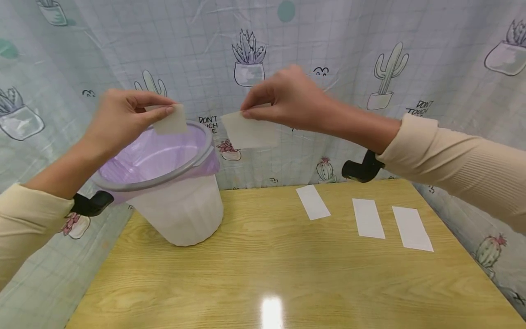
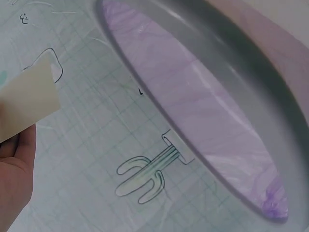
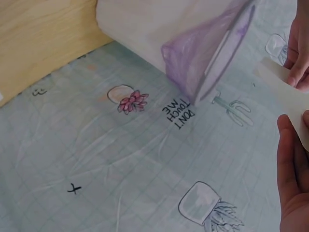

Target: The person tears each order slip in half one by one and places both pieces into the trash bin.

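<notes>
Between thumb and fingertips, my left hand (image 1: 125, 112) pinches a small cream piece of paper (image 1: 171, 121) over the far rim of a white bin. In the left wrist view the same paper (image 2: 34, 99) stands up from the fingers at the left edge. My right hand (image 1: 283, 98) pinches another pale piece of paper (image 1: 252, 131) by its upper edge, to the right of the bin. The two papers are apart in the head view. The bin (image 1: 185, 210) has a grey rim (image 1: 154, 183) and a purple liner bag (image 1: 164, 153) folded over it.
Three white paper slips (image 1: 313, 202) (image 1: 368, 218) (image 1: 412, 228) lie on the right side of the wooden table (image 1: 255, 256). Behind the table hangs a curtain (image 1: 320, 27) printed with cacti. A black wrist camera (image 1: 361, 169) sits below the right sleeve.
</notes>
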{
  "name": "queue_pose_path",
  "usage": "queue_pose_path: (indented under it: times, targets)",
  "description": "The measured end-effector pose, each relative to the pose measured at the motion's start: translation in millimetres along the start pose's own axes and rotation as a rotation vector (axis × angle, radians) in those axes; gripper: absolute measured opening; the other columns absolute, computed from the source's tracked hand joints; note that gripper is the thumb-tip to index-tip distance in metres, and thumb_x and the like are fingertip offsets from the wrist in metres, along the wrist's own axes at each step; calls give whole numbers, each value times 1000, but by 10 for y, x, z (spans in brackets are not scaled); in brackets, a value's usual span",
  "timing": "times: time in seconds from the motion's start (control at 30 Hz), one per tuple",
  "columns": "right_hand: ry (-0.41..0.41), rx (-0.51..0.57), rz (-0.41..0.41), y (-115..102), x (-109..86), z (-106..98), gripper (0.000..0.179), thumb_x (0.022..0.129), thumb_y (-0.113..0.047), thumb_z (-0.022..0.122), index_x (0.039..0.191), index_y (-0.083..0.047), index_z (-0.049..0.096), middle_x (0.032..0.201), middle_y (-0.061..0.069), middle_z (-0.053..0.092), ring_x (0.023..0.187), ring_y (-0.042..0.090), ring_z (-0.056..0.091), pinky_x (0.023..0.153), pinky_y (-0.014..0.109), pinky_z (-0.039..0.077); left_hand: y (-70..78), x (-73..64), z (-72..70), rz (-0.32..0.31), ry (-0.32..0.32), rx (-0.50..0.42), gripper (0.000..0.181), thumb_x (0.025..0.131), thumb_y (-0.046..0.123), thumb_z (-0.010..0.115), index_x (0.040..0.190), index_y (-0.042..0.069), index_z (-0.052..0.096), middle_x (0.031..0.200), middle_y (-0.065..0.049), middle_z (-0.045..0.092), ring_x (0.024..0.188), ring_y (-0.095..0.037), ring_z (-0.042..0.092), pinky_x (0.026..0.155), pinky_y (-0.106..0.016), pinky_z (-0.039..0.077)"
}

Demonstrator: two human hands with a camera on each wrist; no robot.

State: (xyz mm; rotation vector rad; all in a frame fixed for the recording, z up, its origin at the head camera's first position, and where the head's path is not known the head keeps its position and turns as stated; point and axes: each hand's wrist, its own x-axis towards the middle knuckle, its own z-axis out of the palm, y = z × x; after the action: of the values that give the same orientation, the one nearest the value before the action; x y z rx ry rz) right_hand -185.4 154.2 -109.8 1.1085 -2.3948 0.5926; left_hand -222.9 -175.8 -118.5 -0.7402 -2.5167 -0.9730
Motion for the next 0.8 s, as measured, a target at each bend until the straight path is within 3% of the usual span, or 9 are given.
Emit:
queue_pose_path:
  times: [0.2,0.4,0.8]
  targets:
    - [5,35,3,0,128,49,12,96,-21,74,99,-13,83,97,-3,79,93,3,73,82,20,55,-63,2,-25,-33,1,1,25,94,25,76,113,9,79,77,16,72,54,-10,43,47,-26,30]
    - [33,67,-24,29,192,71,12,96,-17,73,98,-9,82,97,1,79,94,8,74,84,21,56,-65,2,-16,-40,-2,25,26,94,27,76,113,10,79,80,18,72,58,-9,49,50,-22,35]
    - [49,13,-53,-46,464,118,16,99,-21,70,102,-11,82,99,-3,78,97,3,72,86,18,53,-91,1,-70,-69,-10,25,29,95,28,75,116,8,78,76,14,70,57,-10,44,48,-23,33]
